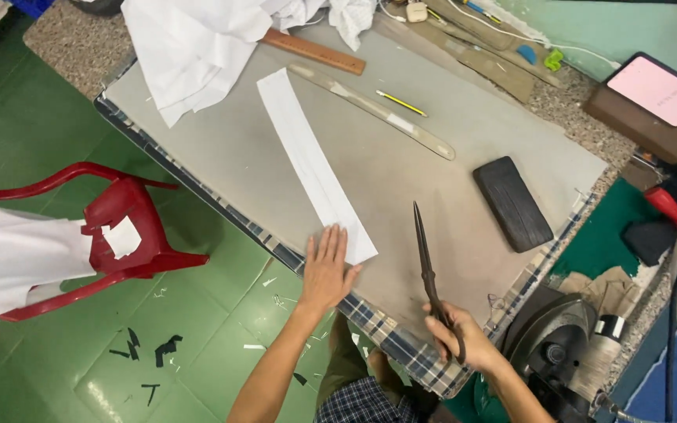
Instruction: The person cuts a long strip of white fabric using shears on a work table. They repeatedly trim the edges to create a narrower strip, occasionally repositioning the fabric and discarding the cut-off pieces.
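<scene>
Seen from above, left to right. At nine o'clock, a red plastic chair (119, 227) draped with white cloth (17, 254), standing on green floor. Toward twelve o'clock, a heap of white fabric (197, 43) on the grey work table (464, 133). Running from twelve down to six o'clock, a long white fabric strip (315, 164). Left hand (329, 270) spread flat, fingers open, pressing the strip's near end at the table edge — gripping nothing. At five o'clock, right hand (456, 337) closed around the handles of dark scissors (427, 262), blades shut, tips pointing to twelve, just right of the strip but apart from it. Best handled by keeping the palm firm so the strip stays flat and square — blades brought in clear of the fingers. Farther right, at three o'clock, a black block (512, 204).
</scene>
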